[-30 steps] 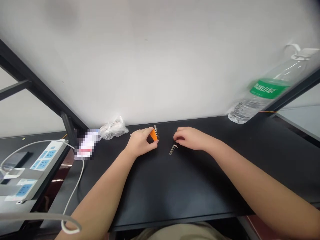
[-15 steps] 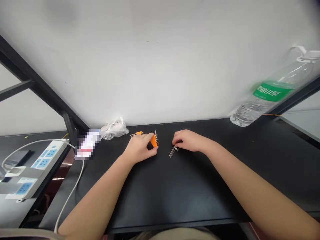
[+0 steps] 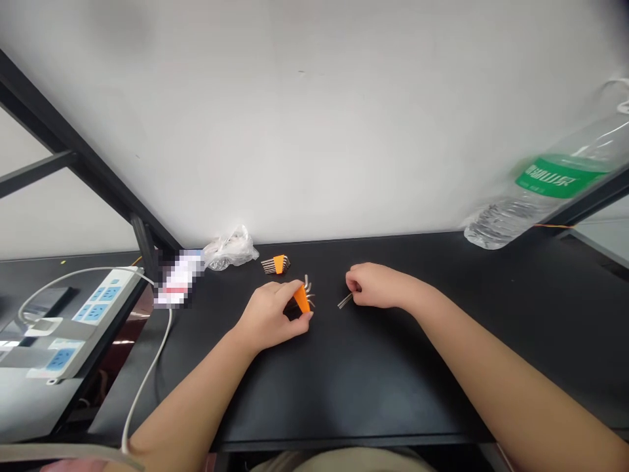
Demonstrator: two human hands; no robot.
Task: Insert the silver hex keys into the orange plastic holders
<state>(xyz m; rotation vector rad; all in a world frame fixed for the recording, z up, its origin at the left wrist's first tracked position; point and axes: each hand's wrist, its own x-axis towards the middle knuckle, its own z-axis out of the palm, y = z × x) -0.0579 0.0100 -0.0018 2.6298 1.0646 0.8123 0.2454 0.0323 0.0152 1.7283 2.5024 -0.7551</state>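
My left hand [image 3: 272, 314] grips an orange hex key holder [image 3: 302, 299] between thumb and fingers, with several bent metal keys sticking out of its right side. Behind that hand, a second orange holder [image 3: 279, 264] filled with hex keys lies on the black table. To the right, my right hand [image 3: 371, 284] has its fingers closed in a pinch at the upper end of a few thin loose hex keys [image 3: 345, 301]. Their long ends point down and left, close to the table surface. The fingertips hide their short ends.
A crumpled clear plastic bag [image 3: 230, 249] and a blurred-out flat item [image 3: 181, 278] lie at the back left. A white power strip [image 3: 93, 321] and cable are at left. A large bottle [image 3: 560, 177] stands back right.
My left hand has moved nearer with its holder, uncovering the second holder. My right hand has closed at the loose keys, covering their bent ends. The view has shifted slightly.
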